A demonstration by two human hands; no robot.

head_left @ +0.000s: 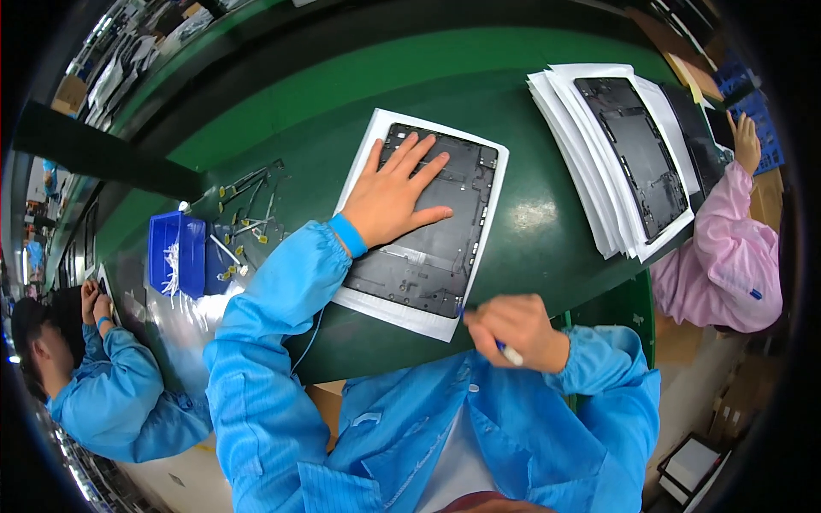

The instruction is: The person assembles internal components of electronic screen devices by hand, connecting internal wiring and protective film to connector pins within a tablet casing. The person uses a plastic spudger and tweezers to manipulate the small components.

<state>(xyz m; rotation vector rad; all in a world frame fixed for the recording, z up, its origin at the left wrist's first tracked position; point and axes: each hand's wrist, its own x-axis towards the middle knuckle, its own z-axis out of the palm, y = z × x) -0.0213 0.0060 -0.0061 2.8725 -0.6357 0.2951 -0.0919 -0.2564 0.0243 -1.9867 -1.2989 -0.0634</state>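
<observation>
1. The left hand (398,195) is lying flat with its fingers spread wide, and it is pressing on the far left part of a black panel (446,248).
2. The black panel is resting on a white sheet (395,311), which is lying in the middle of the green table (522,269).
3. The right hand (520,327) is curling its fingers tight around a thin tool (510,354) with a white back end.
4. The tool is pointing at the near right corner of the black panel. I cannot tell if its tip is touching.
5. A blue band (347,235) is going around the left wrist.
6. On the left, a blue box (195,252) is holding white strips (172,267), and some strips are hanging over its near edge.
7. Small wires (250,227) with yellow bits are lying between the box and the white sheet.
8. On the far right, a second black panel (633,154) is lying on a pile of white sheets (575,175).
9. A person in pink (731,248) is sitting on the right, and a person in blue (107,393) is sitting on the left.
</observation>
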